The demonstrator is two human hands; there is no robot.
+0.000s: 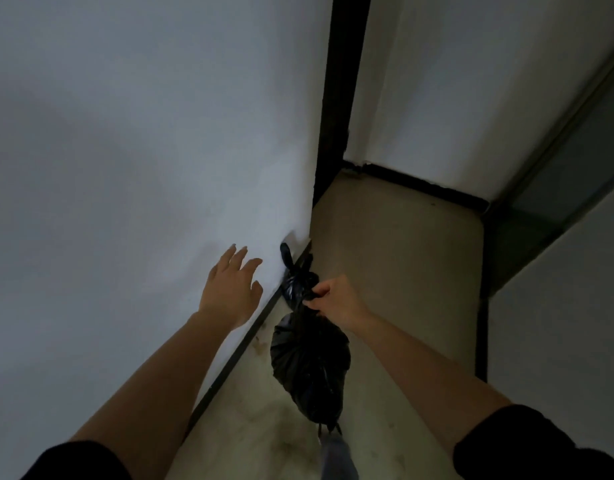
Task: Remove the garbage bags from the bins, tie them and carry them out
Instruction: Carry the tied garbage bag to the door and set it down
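Observation:
A tied black garbage bag (309,362) hangs above the floor, its knotted neck and loose tails sticking up near the wall's base. My right hand (336,299) is shut on the neck just below the knot, holding the bag up. My left hand (231,289) is open with fingers spread, reaching toward the white wall on the left, close to it; I cannot tell whether it touches. No bin is in view.
A white wall (142,150) with a dark skirting strip (229,362) runs along the left. The beige floor (395,258) leads to a dark door frame (336,98) and a corner. Another white wall and a grey panel (575,174) close the right side.

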